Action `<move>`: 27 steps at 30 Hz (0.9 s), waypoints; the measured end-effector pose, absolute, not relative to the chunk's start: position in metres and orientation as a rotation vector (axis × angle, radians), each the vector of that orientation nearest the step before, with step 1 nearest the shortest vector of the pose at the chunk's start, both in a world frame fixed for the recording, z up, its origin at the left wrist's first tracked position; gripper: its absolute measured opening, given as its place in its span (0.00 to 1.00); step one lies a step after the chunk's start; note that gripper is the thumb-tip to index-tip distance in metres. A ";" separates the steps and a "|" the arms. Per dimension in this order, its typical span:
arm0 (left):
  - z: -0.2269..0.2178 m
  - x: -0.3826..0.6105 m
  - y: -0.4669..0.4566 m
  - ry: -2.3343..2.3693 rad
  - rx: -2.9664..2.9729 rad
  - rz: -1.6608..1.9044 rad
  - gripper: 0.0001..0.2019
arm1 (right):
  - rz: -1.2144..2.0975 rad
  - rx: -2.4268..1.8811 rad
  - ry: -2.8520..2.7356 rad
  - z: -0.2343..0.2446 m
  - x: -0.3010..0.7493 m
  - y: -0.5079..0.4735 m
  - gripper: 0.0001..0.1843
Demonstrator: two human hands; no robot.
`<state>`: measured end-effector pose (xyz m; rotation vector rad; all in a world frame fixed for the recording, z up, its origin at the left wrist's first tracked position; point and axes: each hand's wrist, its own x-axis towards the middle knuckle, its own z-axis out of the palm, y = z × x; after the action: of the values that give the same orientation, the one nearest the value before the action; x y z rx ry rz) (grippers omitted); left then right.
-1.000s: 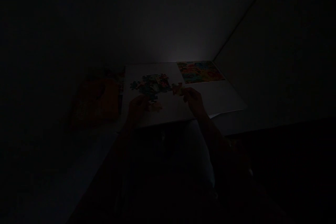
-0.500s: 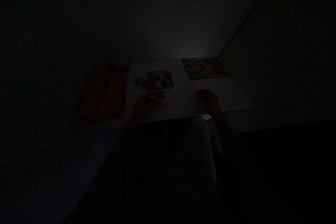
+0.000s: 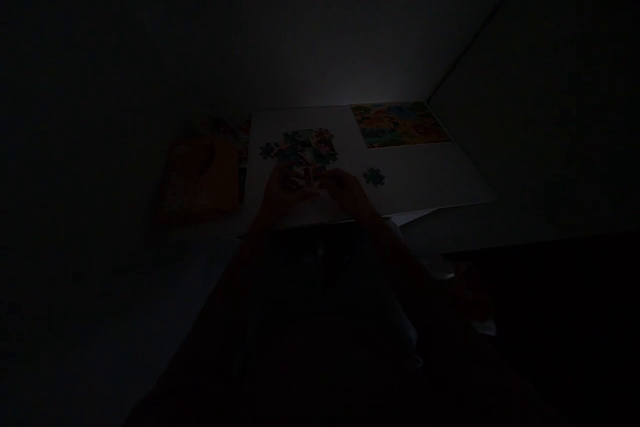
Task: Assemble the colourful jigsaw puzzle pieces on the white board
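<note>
Jigsaw pieces (image 3: 303, 150) form a joined patch just beyond both hands; head view, very dark. Left hand (image 3: 285, 190) and right hand (image 3: 344, 190) sit close together, fingers curled partly shut at the patch's near edge; whether either holds a piece, cannot tell. Loose piece (image 3: 374, 177) just right of the right hand, on white board (image 3: 425, 180). Printed puzzle picture (image 3: 400, 123) farther on; orange box (image 3: 203, 177) left of the board; wall (image 3: 525, 80) behind.

The left hand (image 3: 286, 192) and the right hand (image 3: 345, 191) are held close together, and the fingers (image 3: 303, 180) are bent. The left arm (image 3: 235, 287) and the right arm (image 3: 400, 267) are stretched out from below and slanted in. The hands are too dark to see well.
</note>
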<state>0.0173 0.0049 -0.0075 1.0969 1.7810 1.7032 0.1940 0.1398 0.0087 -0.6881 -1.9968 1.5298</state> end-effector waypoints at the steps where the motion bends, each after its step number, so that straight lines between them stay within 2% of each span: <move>1: -0.009 0.017 0.006 1.800 1.108 1.710 0.45 | 1.556 -0.689 -1.979 0.011 0.198 0.142 0.21; 7: -0.013 0.015 0.006 1.917 1.192 1.601 0.31 | 1.545 -0.727 -1.914 0.032 0.243 0.164 0.28; 11: -0.016 0.010 0.008 1.959 1.154 1.617 0.25 | 1.484 -0.743 -1.910 0.037 0.261 0.176 0.30; 15: -0.022 0.004 0.010 2.102 1.069 1.696 0.24 | 1.501 -0.791 -2.003 0.019 0.245 0.170 0.29; 18: -0.022 0.009 0.009 2.297 1.247 1.576 0.26 | 1.192 -0.958 -2.203 0.003 0.234 0.167 0.23; 21: -0.019 0.020 0.009 2.476 1.520 1.213 0.31 | 0.742 -1.047 -2.300 -0.008 0.246 0.180 0.18; 24: -0.017 0.028 0.010 2.503 1.666 0.937 0.31 | 0.447 -1.176 -2.271 -0.017 0.272 0.206 0.23; 27: -0.017 0.030 0.010 2.455 1.743 0.895 0.29 | 0.343 -1.296 -2.314 -0.024 0.289 0.227 0.29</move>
<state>0.0300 0.0103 -0.0168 1.7427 2.4552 0.8950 0.2894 0.2268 -0.0243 -1.2964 -2.3145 0.3435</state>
